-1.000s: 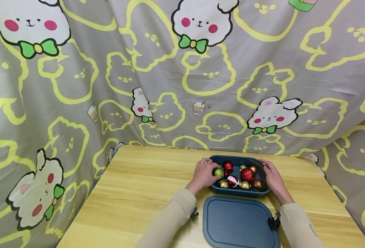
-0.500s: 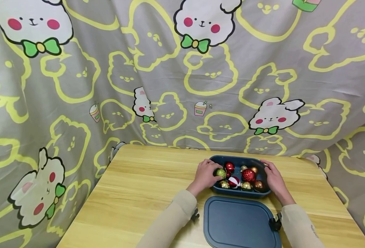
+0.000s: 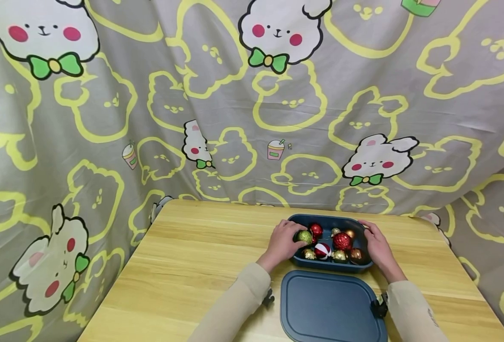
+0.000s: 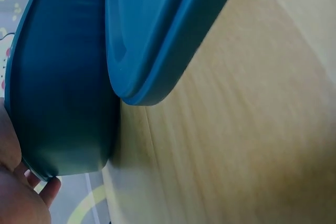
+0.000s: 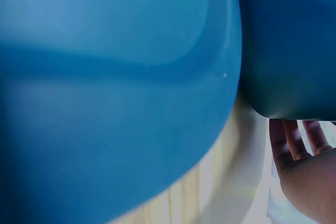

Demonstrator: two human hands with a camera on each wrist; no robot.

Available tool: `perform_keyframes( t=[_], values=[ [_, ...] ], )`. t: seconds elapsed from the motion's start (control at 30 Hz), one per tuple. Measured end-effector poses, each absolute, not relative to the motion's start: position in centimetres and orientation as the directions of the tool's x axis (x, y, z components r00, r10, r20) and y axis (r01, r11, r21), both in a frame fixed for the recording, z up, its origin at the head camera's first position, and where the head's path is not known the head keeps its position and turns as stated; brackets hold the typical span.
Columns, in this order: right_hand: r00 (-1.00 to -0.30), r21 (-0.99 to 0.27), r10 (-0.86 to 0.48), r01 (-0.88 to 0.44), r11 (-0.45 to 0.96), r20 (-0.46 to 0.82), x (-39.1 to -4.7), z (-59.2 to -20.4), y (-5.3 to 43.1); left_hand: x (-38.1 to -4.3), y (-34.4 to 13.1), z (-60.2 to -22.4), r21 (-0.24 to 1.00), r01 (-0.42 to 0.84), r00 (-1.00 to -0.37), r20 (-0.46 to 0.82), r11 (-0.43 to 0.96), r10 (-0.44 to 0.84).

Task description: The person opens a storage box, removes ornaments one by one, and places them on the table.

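A dark blue rectangular box [image 3: 329,267] sits near the far edge of the wooden table, holding several Christmas baubles. At its left end my left hand [image 3: 279,242] reaches over the rim, thumb and fingers about a glittery green bauble [image 3: 305,237]. In the left wrist view, fingertips [image 4: 51,191] show at the box's outer end wall. My right hand [image 3: 379,247] lies along the right end, its nearly straight fingers [image 5: 294,139] touching the outer wall. Inside are a red-and-white striped bauble [image 3: 322,250], a textured red one [image 3: 342,241] and a shiny red one [image 3: 315,230].
In front of the box lies its blue lid [image 3: 331,304], flat on the wooden table [image 3: 192,266]. More gold [image 3: 339,256] and copper baubles [image 3: 356,255] fill the box's near side. A patterned grey curtain [image 3: 235,114] hangs behind and beside the table.
The green bauble has shifted slightly right and more of it shows beside my left hand. My right hand, the box and the lid have kept their places.
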State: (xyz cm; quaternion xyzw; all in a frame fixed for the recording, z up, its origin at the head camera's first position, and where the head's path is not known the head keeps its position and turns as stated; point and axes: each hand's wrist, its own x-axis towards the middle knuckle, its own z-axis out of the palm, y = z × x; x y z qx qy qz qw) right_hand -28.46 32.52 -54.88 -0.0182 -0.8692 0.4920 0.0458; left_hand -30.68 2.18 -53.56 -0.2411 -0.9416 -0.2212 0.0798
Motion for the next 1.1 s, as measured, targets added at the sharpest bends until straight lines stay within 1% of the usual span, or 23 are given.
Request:
perform_keyframes(
  t=[0.2, 0.53, 0.73, 0.97, 1.1],
  values=[
    [-0.996, -0.864, 0.073, -0.014, 0.503, 0.058, -28.5, -54.8, 32.6, -30.6, 2.1, -53.7, 0.403, 0.505, -0.861, 0.305, 0.763, 0.408],
    [-0.996, -0.860, 0.069, -0.015, 0.510, 0.059, -28.6, -54.9, 32.7, -30.6, 1.7, -53.8, 0.510, 0.485, -0.874, 0.319, 0.710, 0.367],
    [-0.995, -0.847, 0.066, -0.023, 0.532, 0.068, -28.5, -54.9, 32.7, -30.3, 1.6, -53.4, 0.535, 0.480, -0.877, 0.305, 0.695, 0.371],
    [-0.995, -0.850, 0.063, -0.037, 0.526, 0.083, -28.5, -55.0, 32.7, -29.8, 1.5, -52.9, 0.558, 0.503, -0.864, 0.334, 0.660, 0.376],
    [-0.994, -0.848, 0.065, -0.038, 0.528, 0.085, -28.4, -55.0, 32.7, -29.8, 1.5, -52.7, 0.594, 0.504, -0.863, 0.338, 0.626, 0.374]
  ],
)
